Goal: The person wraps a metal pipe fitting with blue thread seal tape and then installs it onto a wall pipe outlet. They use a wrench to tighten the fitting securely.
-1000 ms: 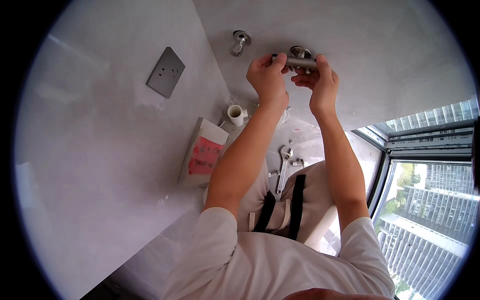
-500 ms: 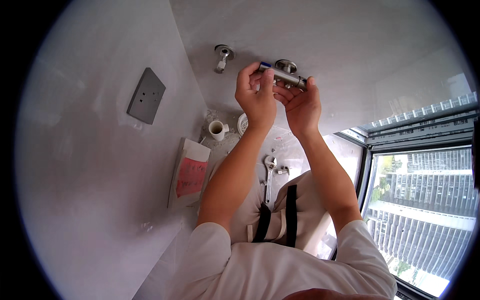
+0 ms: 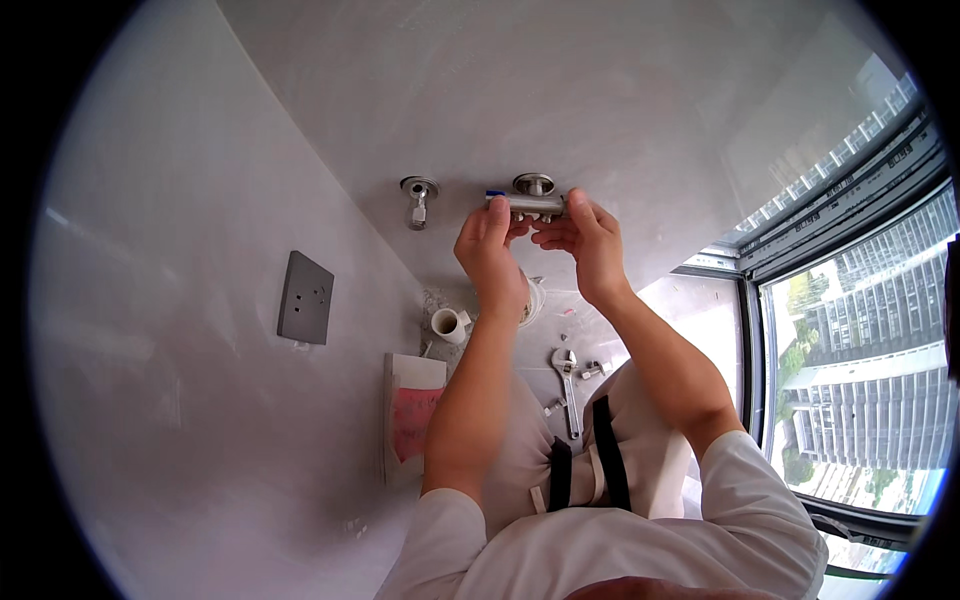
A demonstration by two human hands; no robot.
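Note:
Both of my hands are raised to a short silver metal bar valve with a blue mark at its left end and small outlets underneath. It sits just in front of a round metal wall flange; whether the two are joined cannot be made out. My left hand grips the left end, thumb on its front. At the right end, my right hand presses its thumb, with the fingers curled below. To the left, a small angle valve sticks out of the same wall.
An adjustable wrench and small metal fittings lie on the floor between my legs. Beside the left wall are a white pipe tee and a box with a red label. A grey socket is on that wall; a window stands right.
My view has tilted and shifted, so wall and fittings sit lower in the picture and the bar looks more level. Both hands still hold its ends.

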